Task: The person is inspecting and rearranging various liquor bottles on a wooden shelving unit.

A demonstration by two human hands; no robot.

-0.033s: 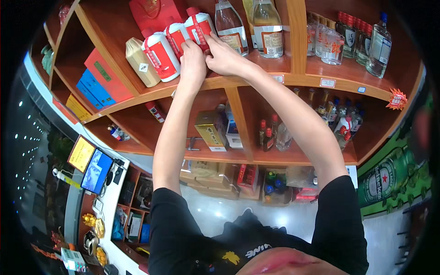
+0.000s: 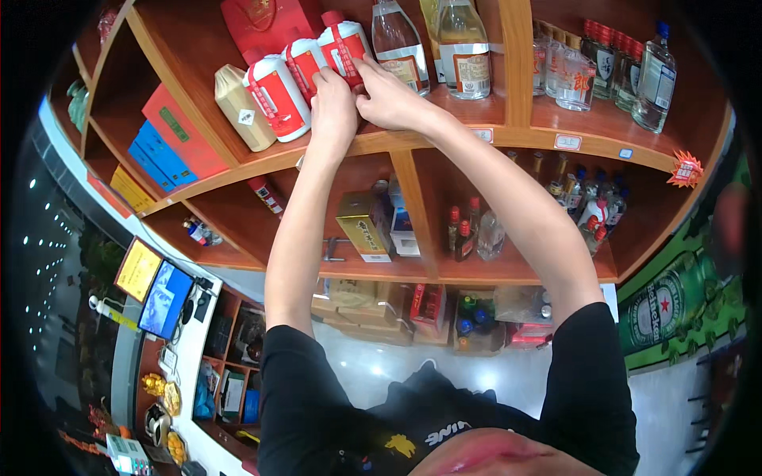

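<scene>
Three white bottles with red caps and red labels stand close together on the upper shelf: a left bottle [image 2: 274,99], a middle bottle [image 2: 302,65] and a right bottle [image 2: 340,46]. My left hand [image 2: 334,109] has its fingers curled against the lower part of the middle bottle. Beside it, my right hand [image 2: 390,99] grips the right bottle low down, with fingers on its label. The two hands nearly touch and cover the bases of both bottles. The left bottle stands just left of my left hand.
A tan box [image 2: 244,111] stands left of the bottles, a red gift bag [image 2: 258,28] behind. Large clear bottles [image 2: 466,59] are to the right, past them a wooden divider [image 2: 517,63]. The shelf edge [image 2: 444,136] runs under my wrists; a gold box [image 2: 365,226] sits below.
</scene>
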